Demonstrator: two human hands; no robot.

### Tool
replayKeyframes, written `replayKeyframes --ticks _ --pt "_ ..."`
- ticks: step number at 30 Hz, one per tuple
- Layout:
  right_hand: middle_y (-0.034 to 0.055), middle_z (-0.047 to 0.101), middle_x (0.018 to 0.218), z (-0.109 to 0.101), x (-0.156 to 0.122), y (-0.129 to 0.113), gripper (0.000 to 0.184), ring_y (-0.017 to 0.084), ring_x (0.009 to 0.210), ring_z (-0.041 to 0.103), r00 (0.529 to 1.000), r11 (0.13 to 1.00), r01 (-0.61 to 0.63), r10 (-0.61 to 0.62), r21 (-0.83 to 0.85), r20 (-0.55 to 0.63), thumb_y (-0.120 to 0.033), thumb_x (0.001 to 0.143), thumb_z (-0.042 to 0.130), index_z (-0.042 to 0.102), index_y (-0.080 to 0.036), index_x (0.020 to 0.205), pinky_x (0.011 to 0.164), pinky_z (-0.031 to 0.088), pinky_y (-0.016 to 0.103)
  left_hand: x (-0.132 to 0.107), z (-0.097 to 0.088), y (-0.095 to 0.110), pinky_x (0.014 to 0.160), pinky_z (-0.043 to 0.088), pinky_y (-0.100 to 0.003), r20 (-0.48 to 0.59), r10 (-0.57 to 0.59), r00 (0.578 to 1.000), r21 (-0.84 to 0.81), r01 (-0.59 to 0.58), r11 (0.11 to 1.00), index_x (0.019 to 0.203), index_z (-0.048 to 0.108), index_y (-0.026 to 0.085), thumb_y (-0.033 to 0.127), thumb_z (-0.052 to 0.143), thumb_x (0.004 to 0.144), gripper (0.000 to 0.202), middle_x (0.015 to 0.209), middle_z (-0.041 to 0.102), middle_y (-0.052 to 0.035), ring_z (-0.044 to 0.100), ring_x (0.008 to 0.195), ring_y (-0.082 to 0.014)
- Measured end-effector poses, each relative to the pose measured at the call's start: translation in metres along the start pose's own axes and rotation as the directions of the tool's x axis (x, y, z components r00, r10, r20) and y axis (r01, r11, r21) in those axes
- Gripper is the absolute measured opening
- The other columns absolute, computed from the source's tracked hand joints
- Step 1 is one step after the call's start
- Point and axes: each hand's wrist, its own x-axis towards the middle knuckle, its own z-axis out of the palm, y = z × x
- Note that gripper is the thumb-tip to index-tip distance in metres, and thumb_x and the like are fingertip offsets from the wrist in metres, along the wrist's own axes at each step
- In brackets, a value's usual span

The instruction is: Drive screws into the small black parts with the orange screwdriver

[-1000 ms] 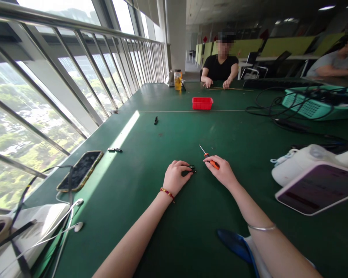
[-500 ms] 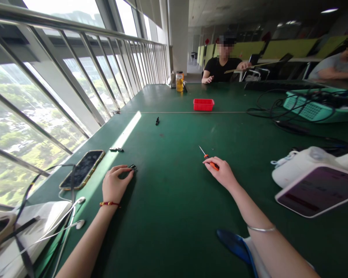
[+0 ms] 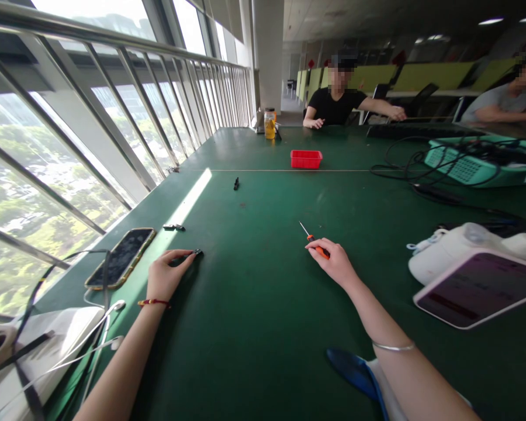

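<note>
Left hand (image 3: 165, 273) had moved left across the green counter (image 3: 254, 327), nearer the phone (image 3: 127, 256); thumb and fingers pinched a small black part (image 3: 198, 252) there. Right hand (image 3: 332, 266), closed around an orange-handled screwdriver (image 3: 310, 238), held it pointing away. Marks on white-framed screen (image 3: 486, 289) at right: too blurred to read.

L hand (image 3: 163, 273) extd, fingers (image 3: 180, 254) pinched; R hand (image 3: 333, 263) extd, fingers curled; well apart.

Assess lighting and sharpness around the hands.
Head view: a bright strip crosses the green table; head view: the dark part in the left hand is too small to make out in detail, while the screwdriver reads clearly; head view: windows are washed out.
</note>
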Motion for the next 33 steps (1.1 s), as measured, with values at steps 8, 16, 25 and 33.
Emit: replayKeyframes --ticks 8,16,25,33 --pt "0.0022 0.063 0.082 0.001 0.000 0.003 0.019 0.017 0.074 0.058 1.000 1.000 0.012 -0.012 0.007 -0.004 -0.031 0.081 0.050 0.067 -0.023 0.083 0.070 0.042 0.030 0.001 0.001 -0.001 0.083 0.046 -0.036 0.014 0.005 1.000 0.031 -0.005 1.000 0.083 0.071 0.019 0.058 0.057 0.066 0.045 0.093 0.069 -0.0065 0.062 0.088 -0.0250" --pt "0.0027 0.063 0.082 0.001 0.000 0.001 0.019 0.017 0.075 0.058 1.000 1.000 0.008 -0.008 0.000 -0.002 -0.031 0.081 0.049 0.066 -0.023 0.083 0.072 0.042 0.031 -0.001 0.002 0.002 0.079 0.048 -0.034 -0.037 -0.002 0.999 0.029 0.003 1.000 0.095 0.067 0.018 0.056 0.059 0.065 0.049 0.097 0.068 -0.0068 0.063 0.087 -0.0234" --pt "0.0038 0.063 0.089 0.006 -0.001 0.006 0.033 0.016 0.065 0.055 0.994 0.999 0.015 -0.012 0.033 -0.106 -0.023 0.070 0.054 0.058 -0.022 0.103 0.064 0.045 0.030 0.003 0.014 0.012 0.081 0.045 -0.038 0.022 0.120 0.993 0.190 -0.122 0.974 0.078 0.071 0.021 0.052 0.056 0.071 0.035 0.093 0.065 -0.0067 0.058 0.090 -0.0259" --pt "0.0091 0.063 0.108 0.003 -0.003 0.003 0.022 0.023 0.097 0.060 0.962 0.989 0.063 -0.025 0.131 -0.271 -0.029 0.082 0.049 0.055 -0.022 0.102 0.078 0.047 0.034 -0.026 0.093 0.106 0.087 0.044 -0.038 0.295 0.455 0.840 -0.076 -0.454 0.888 0.081 0.071 0.023 0.031 0.063 0.074 0.014 0.094 0.063 -0.0040 0.054 0.092 -0.0217"
